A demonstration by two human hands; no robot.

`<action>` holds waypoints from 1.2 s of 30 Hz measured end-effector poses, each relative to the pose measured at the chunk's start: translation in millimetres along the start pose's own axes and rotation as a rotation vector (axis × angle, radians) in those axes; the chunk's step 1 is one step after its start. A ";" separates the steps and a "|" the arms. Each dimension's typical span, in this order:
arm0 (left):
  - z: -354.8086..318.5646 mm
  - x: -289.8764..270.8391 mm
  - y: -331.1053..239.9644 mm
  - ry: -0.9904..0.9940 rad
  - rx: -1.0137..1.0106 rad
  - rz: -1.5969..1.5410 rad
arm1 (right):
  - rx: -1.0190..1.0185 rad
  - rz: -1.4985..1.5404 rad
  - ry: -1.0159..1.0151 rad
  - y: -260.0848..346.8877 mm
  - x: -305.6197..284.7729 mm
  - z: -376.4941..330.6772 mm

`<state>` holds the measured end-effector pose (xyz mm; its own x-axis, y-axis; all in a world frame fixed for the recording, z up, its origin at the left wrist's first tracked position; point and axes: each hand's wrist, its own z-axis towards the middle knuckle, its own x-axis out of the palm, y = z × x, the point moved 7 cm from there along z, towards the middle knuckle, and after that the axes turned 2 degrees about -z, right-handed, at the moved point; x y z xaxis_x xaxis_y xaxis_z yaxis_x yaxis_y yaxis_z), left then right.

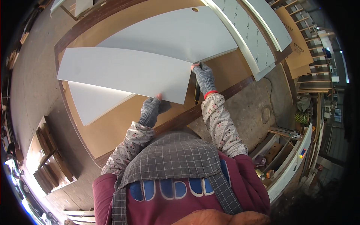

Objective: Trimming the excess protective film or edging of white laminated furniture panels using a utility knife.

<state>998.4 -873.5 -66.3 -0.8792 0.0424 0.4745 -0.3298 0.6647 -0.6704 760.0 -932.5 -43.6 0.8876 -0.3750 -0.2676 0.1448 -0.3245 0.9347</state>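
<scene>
Left hand (151, 109), in a grey fingerless glove, pinches the near edge of the top white panel (127, 73), fingertip showing over the rim. Panel runs from that hand out toward 10 o'clock, lying flat across the stack. Right hand (203, 77), same glove type with a red cuff, is closed on the panel's right corner at about 1 o'clock from the left hand; a dark pen-like tool (197, 93) sits under its wrist, whether held or just lying there I can't tell.

Second white panel (176, 33) lies beyond, at 12 o'clock from the right hand, its near corner touching that hand's fingertips. Third white panel (92, 101) sticks out from under the top one, at 9 o'clock from the left hand.

All rest on a brown counter (116, 127) with a dark wood edge. White boards with small drilled marks (249, 33) lean at 1 o'clock. Brown perforated sheets (298, 48) lie further right. Dark wooden slats (50, 161) sit on the floor at 8 o'clock.
</scene>
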 end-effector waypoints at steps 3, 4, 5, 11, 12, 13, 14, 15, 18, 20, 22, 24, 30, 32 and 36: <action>-2.6 2.6 -3.9 0.013 0.011 0.024 | 0.045 -0.003 0.026 2.8 -3.1 -0.2; -2.5 1.1 -2.9 0.012 0.008 0.019 | 0.047 -0.008 0.028 2.0 -4.0 0.1; -2.6 -1.7 -1.1 0.004 -0.001 0.039 | 0.047 0.008 0.048 0.8 -3.7 0.0; -14.9 -11.7 0.0 0.002 -0.001 0.123 | 0.083 0.059 0.124 2.2 -3.2 -17.7; -17.2 -12.8 -0.6 -0.002 -0.006 0.152 | 0.061 0.055 0.138 2.5 -3.7 -19.7; -19.8 -12.9 -1.4 -0.002 -0.011 0.152 | 0.066 0.054 0.137 2.3 -4.6 -22.5; -22.2 -13.0 -3.5 -0.008 -0.002 0.172 | 0.104 0.101 0.148 1.2 -4.0 -25.7; -23.7 -13.6 -4.3 -0.014 0.007 0.193 | 0.141 0.148 0.158 -1.2 -3.6 -27.8; -23.8 -16.6 -2.7 -0.001 0.019 0.197 | 0.158 0.150 0.158 -6.7 -4.3 -26.9; -23.4 -17.2 -1.7 0.001 0.017 0.200 | 0.130 0.109 0.173 -8.8 -4.9 -23.2; -23.6 -17.4 -1.4 0.001 0.016 0.201 | 0.101 0.068 0.191 -4.8 -4.3 -23.3; -24.5 -17.4 -2.7 0.002 0.029 0.205 | 0.173 0.107 0.221 0.4 -1.0 -26.1; -23.0 -20.5 0.6 0.009 0.025 0.225 | 0.049 -0.056 0.214 11.9 -4.4 -23.3; -17.6 -32.4 7.9 -0.004 0.047 0.285 | 0.031 -0.024 0.212 4.7 -4.4 -21.0; -8.0 -49.8 20.1 -0.059 0.066 0.431 | 0.070 0.051 0.180 3.7 -3.3 -21.0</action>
<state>1038.2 -856.3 -98.8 -0.9589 0.2610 0.1112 0.0517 0.5464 -0.8359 766.8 -914.3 -34.4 0.9579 -0.2329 -0.1681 0.0724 -0.3705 0.9260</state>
